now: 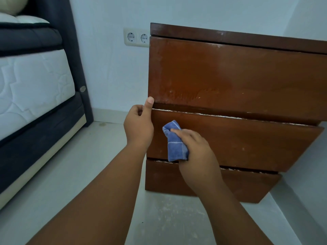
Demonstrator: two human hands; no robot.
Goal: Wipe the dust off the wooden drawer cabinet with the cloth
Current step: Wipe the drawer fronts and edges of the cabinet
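A brown wooden drawer cabinet (230,76) with three drawer fronts stands on the floor against the wall. My right hand (196,149) holds a crumpled blue cloth (174,142) against the left part of the middle drawer front, which stands slightly pulled out. My left hand (138,123) grips the cabinet's left edge at the gap above the middle drawer, thumb up on the front face, fingers curled round the side. White dust lines the top edges of the middle and bottom drawers.
A bed with a white mattress (33,89) and dark frame (76,55) stands to the left. A double wall socket (137,37) is behind the cabinet's left side. Pale floor (106,165) lies between bed and cabinet; a wall closes in on the right.
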